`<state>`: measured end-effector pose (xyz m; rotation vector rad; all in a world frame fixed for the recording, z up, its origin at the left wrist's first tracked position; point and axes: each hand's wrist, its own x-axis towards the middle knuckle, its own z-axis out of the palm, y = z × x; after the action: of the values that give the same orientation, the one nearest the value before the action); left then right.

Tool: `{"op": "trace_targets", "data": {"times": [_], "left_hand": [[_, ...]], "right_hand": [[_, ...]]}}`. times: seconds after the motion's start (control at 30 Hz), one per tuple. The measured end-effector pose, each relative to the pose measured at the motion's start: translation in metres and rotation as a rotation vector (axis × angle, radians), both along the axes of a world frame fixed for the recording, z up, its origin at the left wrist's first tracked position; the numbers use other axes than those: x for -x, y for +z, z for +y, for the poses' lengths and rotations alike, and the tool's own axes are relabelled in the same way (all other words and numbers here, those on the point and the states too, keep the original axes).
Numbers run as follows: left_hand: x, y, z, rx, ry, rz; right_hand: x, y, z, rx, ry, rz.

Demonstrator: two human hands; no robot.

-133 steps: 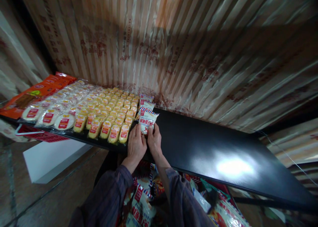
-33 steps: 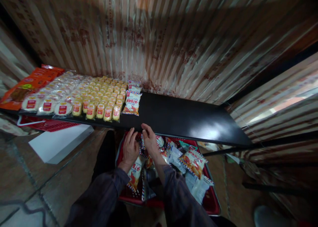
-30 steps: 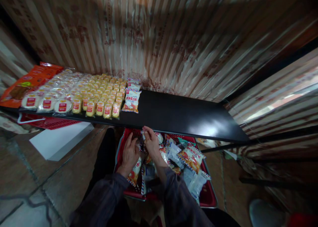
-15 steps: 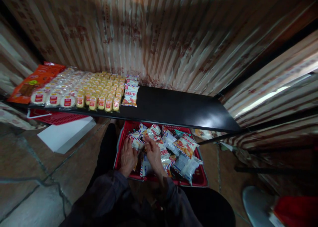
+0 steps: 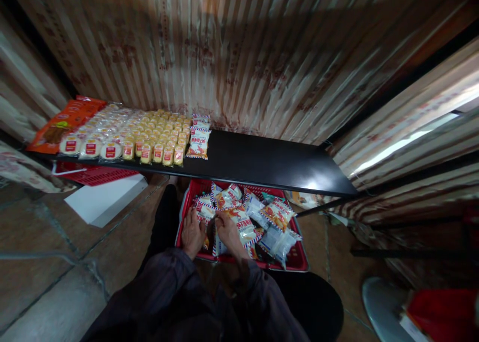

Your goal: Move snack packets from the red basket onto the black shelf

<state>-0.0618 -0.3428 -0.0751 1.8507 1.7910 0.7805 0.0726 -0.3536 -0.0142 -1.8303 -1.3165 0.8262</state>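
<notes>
Both of my hands are down in a red basket (image 5: pixel 305 262) that holds several snack bags with red lettering and striped ends. My left hand (image 5: pixel 192 235) has its fingers and thumb closed on the left end of a white snack bag (image 5: pixel 205 211). My right hand (image 5: pixel 227 232) grips the near left edge of another snack bag (image 5: pixel 243 226), its fingertips partly hidden. Other bags lie tilted and overlapping around them, among them a bag (image 5: pixel 277 213) on the right side. Two or so matching bags (image 5: pixel 198 143) stand in a column on the shelf above.
A black shelf (image 5: pixel 258 157) overhangs the basket's far edge. On it sit rows of yellow cakes (image 5: pixel 157 145), round white-wrapped cakes (image 5: pixel 90 147) and an orange packet (image 5: pixel 62 125). A white box (image 5: pixel 107 197) and another red basket (image 5: pixel 97 175) are at lower left.
My right hand has lowered slightly, and the bag beside it now lies flatter with more of its front showing. My left hand stays at its bag. The view has shifted slightly.
</notes>
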Motion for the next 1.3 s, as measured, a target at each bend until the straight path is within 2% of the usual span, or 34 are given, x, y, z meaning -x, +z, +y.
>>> {"op": "trace_targets", "data": {"times": [0.27, 0.6, 0.77, 0.97, 1.03, 1.13, 1.3], "left_hand": [[0.002, 0.006, 0.001, 0.017, 0.022, -0.145], [0.005, 0.032, 0.012, 0.301, 0.188, -0.548], [0.005, 0.046, 0.020, 0.284, 0.193, -0.664], [0.002, 0.074, 0.029, 0.259, 0.224, -0.917], [0.000, 0.081, 0.030, 0.254, 0.222, -0.978], [-0.002, 0.084, 0.029, 0.260, 0.188, -1.009], [-0.006, 0.076, 0.026, 0.261, 0.140, -0.965]], "right_hand": [[0.006, -0.009, 0.000, 0.013, -0.055, 0.031], [0.005, -0.012, 0.002, -0.072, -0.077, 0.207], [0.005, -0.005, 0.007, -0.093, -0.100, 0.276], [0.000, 0.015, 0.009, -0.185, -0.118, 0.309], [-0.001, 0.021, 0.008, -0.167, -0.102, 0.336], [0.000, 0.026, 0.005, -0.097, -0.064, 0.387], [0.002, 0.026, 0.002, -0.024, -0.054, 0.362]]}}
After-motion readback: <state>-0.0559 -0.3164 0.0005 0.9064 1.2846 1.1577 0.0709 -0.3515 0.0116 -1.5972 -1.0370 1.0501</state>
